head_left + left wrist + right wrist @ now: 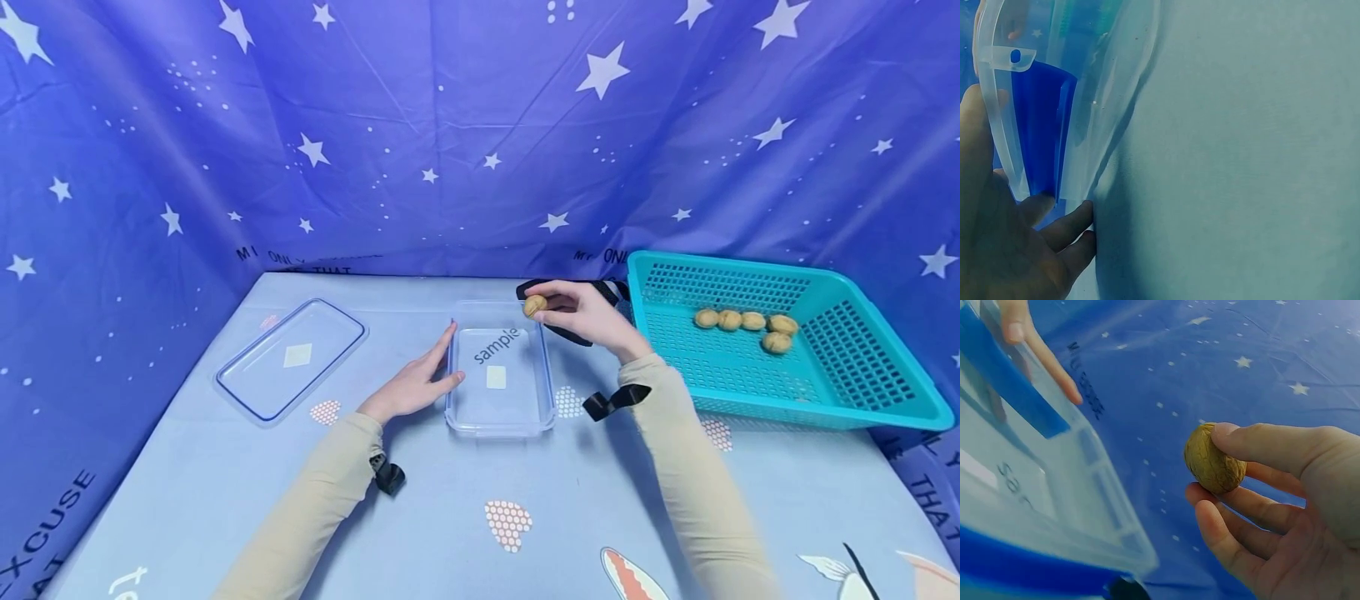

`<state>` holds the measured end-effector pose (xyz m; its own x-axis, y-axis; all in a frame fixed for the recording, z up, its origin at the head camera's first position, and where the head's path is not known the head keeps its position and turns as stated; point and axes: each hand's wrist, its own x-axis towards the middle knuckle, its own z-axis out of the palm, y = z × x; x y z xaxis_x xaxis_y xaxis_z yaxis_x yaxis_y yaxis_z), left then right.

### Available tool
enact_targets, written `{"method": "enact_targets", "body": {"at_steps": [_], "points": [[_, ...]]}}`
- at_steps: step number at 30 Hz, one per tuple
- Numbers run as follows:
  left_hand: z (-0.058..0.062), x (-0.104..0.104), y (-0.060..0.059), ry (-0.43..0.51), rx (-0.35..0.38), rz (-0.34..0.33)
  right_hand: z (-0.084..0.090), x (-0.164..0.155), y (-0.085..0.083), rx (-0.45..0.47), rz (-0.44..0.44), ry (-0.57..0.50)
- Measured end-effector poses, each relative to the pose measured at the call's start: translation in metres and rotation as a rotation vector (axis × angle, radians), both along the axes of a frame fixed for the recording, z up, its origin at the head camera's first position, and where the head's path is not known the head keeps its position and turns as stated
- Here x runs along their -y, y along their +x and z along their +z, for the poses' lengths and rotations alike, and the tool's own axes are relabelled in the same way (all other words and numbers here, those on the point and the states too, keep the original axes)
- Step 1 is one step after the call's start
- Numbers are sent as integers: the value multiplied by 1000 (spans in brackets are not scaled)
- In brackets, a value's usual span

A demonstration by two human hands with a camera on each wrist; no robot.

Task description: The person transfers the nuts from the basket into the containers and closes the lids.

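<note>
In the head view my right hand (581, 315) pinches a walnut (535, 307) at the far right corner of a clear plastic container (501, 417). The right wrist view shows the walnut (1210, 461) between thumb and fingertips, beside the container's wall (1100, 487). My left hand (411, 387) rests against the container's left side, its fingers extended along the wall and the thumb near the rim. A blue clip flap (1044, 125) hangs on that side in the left wrist view. On the container's floor are a pale square label and the word "sample".
Right of the container stands a turquoise basket (757, 404) with several walnuts (752, 321) inside. A clear lid with a blue seal (258, 379) lies at the left of the table. Partly hidden behind my right hand is a black object (566, 334). A blue star-printed curtain (450, 125) encloses the back.
</note>
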<state>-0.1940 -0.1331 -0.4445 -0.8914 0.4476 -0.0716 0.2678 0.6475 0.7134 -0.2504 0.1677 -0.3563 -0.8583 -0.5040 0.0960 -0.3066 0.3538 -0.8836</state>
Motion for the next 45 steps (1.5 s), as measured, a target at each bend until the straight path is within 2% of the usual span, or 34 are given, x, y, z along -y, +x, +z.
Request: {"method": "enact_targets", "body": {"at_steps": [7, 13, 20, 26, 30, 34, 39, 45], "points": [[0, 0, -1, 7, 10, 9, -15, 30, 1, 44, 63, -59], [0, -1, 0, -1, 18, 12, -23, 53, -4, 82, 69, -83], [0, -3, 3, 26, 40, 7, -24, 66, -1, 114, 92, -83], [1, -4, 4, 30, 51, 11, -48, 67, -12, 195, 57, -84], [3, -4, 3, 18, 42, 17, -55, 68, -19, 176, 60, -66], [4, -4, 3, 20, 35, 16, -54, 69, -19, 130, 82, -17], [5, -4, 4, 2, 34, -3, -46, 66, -15, 81, 91, 61], [5, -5, 7, 6, 32, 22, -33, 56, -8, 23, 116, 88]]}}
